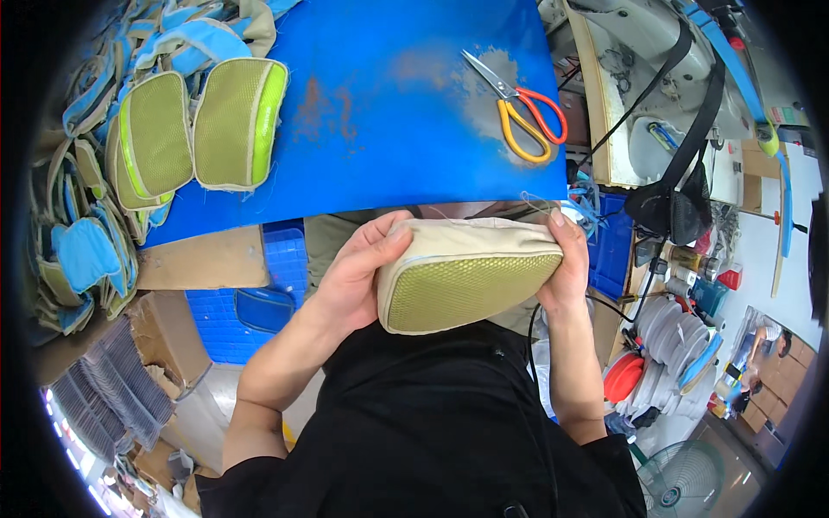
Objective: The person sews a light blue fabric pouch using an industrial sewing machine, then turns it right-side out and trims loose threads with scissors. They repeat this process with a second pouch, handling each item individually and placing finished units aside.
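Observation:
Between both hands I hold a sewn fabric pouch (471, 289), with an olive-green mesh face and a beige edge band, just off the near edge of the blue table (371, 173). My left hand (363, 268) grips its left end, thumb along the upper edge. Around the right end my right hand (566, 259) is closed, its thumb near the top corner. Loose threads stick up from the band by that thumb. Two similar green mesh pieces (237, 125) lie at the table's left. Scissors (522, 112) with one orange and one red handle rest at the right, blades pointing away.
A heap of blue and beige sewn pieces (86, 250) fills the left side. A sewing machine (639, 34) with a hanging black strap stands at the far right. Below it are white thread cones (678, 337). Cardboard boxes (164, 337) and a fan (678, 483) stand lower down.

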Available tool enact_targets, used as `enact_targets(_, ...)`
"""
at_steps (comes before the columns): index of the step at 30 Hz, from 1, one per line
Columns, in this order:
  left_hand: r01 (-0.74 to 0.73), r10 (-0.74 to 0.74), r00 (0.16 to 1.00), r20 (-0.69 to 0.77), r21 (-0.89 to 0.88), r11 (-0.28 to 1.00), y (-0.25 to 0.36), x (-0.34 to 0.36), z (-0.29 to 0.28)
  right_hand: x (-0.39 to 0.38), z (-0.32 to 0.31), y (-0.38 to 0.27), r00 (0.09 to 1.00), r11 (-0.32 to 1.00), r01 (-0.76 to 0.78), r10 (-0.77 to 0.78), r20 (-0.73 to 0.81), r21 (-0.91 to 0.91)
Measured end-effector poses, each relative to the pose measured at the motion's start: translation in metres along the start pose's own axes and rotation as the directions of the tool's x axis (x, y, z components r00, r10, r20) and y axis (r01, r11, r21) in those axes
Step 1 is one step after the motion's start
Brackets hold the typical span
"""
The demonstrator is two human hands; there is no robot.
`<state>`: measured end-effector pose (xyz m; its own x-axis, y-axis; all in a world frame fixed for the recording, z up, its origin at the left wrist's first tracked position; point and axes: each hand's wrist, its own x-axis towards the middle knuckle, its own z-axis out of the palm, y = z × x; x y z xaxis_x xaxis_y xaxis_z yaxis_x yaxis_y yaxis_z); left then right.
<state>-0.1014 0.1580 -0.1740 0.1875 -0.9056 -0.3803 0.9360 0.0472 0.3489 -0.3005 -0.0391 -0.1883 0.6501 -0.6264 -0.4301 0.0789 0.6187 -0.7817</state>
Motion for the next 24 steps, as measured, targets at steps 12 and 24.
enact_targets(12, 0.012, -0.013, 1.0, 0.02, 0.032, 0.999, 0.02, -0.02, -0.005, -0.039, 0.019, -0.017, 0.97, 0.976, -0.068, 0.016, 0.242, 0.205)
enact_targets(24, -0.074, 0.011, 0.962, 0.273, 0.221, 0.973, 0.017, -0.062, 0.004, -0.071, 0.029, -0.029, 0.942, 0.949, 0.052, -0.15, 0.299, 0.312)
